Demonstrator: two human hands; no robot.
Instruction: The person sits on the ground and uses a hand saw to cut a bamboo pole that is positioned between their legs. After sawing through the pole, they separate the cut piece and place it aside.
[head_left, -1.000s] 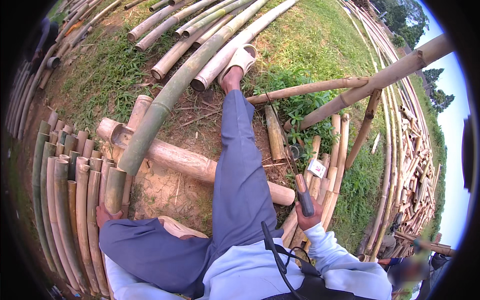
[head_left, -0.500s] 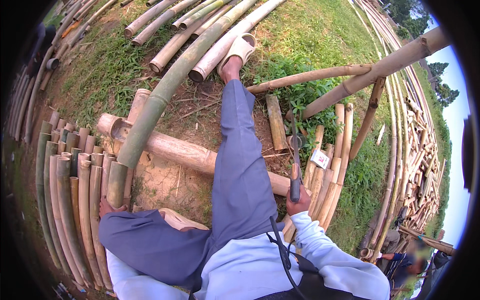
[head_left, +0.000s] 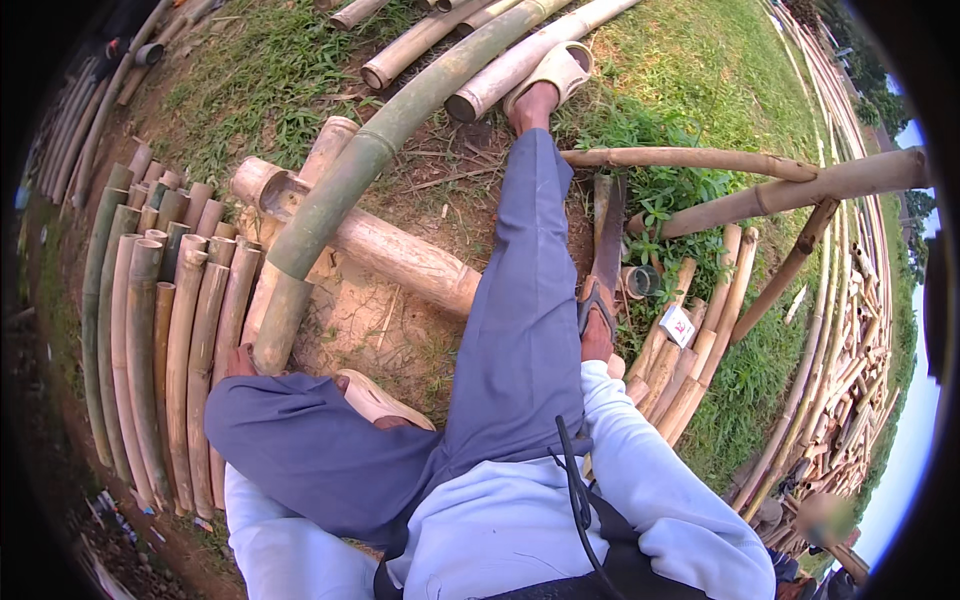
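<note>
My right hand (head_left: pixel 597 328) is closed round the handle of a handsaw (head_left: pixel 607 235). Its blade points away from me, beside my outstretched leg, with the flat side showing. On the left, a long green bamboo pole (head_left: pixel 345 185) rests across a thick notched bamboo log (head_left: pixel 405 248). A duller short bamboo section (head_left: pixel 283 325) continues its near end past a straight line; whether it is cut through I cannot tell. My left hand (head_left: pixel 240 360) grips this section near its end, partly hidden behind my bent knee.
Upright cut bamboo lengths (head_left: pixel 165 330) are packed at the left. Bamboo pieces (head_left: pixel 690 370) with a small white box (head_left: pixel 677 325) lie right of me. A propped bamboo pole (head_left: pixel 790 200) slants beyond them. A bamboo pile (head_left: pixel 840 370) and another person (head_left: pixel 825 520) are far right.
My right hand has moved the saw farther from my body, and its blade has turned from edge-on to broad side. The left hand keeps by the short bamboo section. The whole view has shifted.
</note>
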